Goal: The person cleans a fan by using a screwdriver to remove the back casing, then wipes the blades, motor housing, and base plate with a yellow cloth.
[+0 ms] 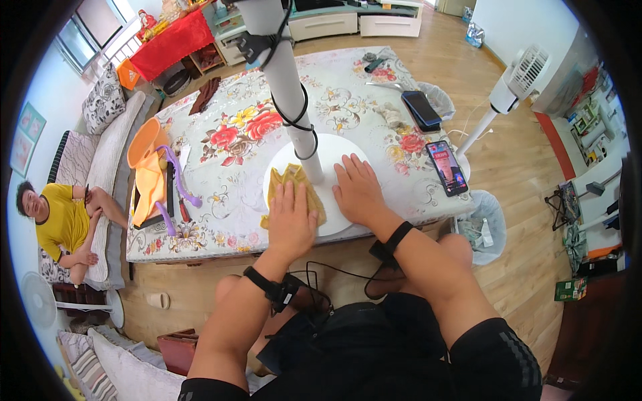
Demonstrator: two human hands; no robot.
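A white round base (336, 220) with an upright white pole (289, 85) stands on a table in a floral tablecloth (241, 190). A black cord winds around the pole. On the left part of the base lies a yellow cloth (315, 200), pressed flat under my left hand (292, 220). My right hand (358, 189) rests palm down on the base, right of the pole, with its fingers a little apart and no object visible in it. What lies beneath the palms is hidden.
At the table's left are an orange plastic bowl (145, 138), an orange cloth (150, 185) and a purple curved plastic part (175, 175). Two phones, one lit (446, 168), lie at the right edge. Lined bins and a white fan stand beyond. A person (62, 215) sits on the left sofa.
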